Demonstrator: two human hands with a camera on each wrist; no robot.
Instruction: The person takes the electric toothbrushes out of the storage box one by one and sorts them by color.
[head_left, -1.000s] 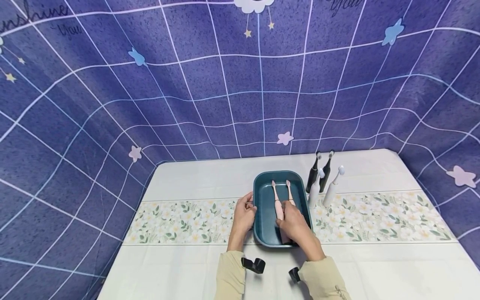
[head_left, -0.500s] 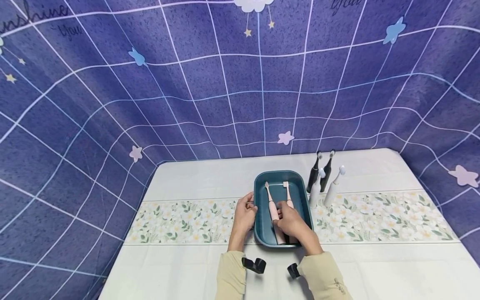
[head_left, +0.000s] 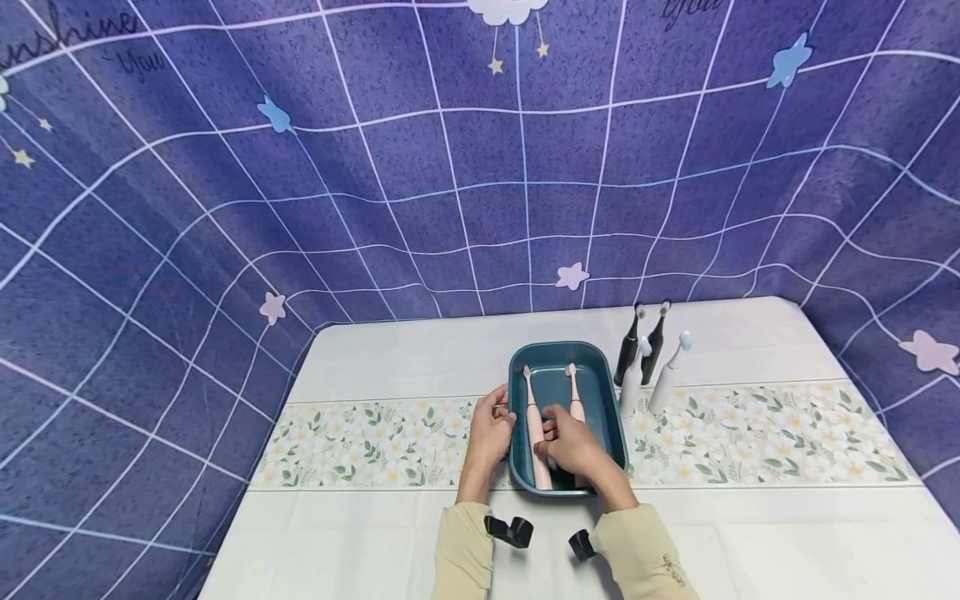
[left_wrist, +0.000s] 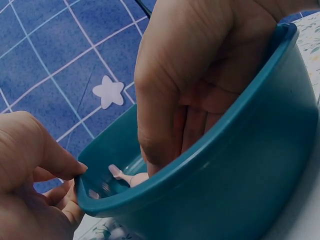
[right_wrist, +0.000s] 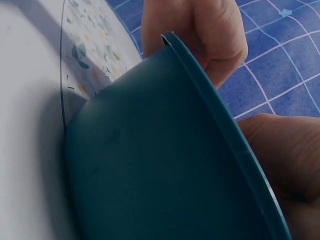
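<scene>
A teal tub (head_left: 517,467) holds two pink electric toothbrushes lying lengthwise, the left brush (head_left: 536,429) close to the left wall and the right brush (head_left: 574,392) partly under my right hand. My left hand (head_left: 491,429) holds the tub's left side, thumb and fingers pinching its rim in the left wrist view. Inside the tub, my right hand (head_left: 573,446) has its thumb and curled fingers at the handle of the left pink toothbrush. In the left wrist view a small brush head (left_wrist: 115,171) shows past the right thumb, and the handle is hidden.
Just right of the tub stand two black electric toothbrushes (head_left: 628,354) and two white electric toothbrushes (head_left: 663,387), upright on the table. A white cloth with a floral band (head_left: 375,442) covers the table (head_left: 337,542). A purple grid-patterned curtain (head_left: 420,208) hangs behind.
My right hand has shifted slightly left, and the left pink toothbrush has moved left toward the tub's wall. The right toothbrush has turned and shifted slightly. My left hand stays at the rim.
</scene>
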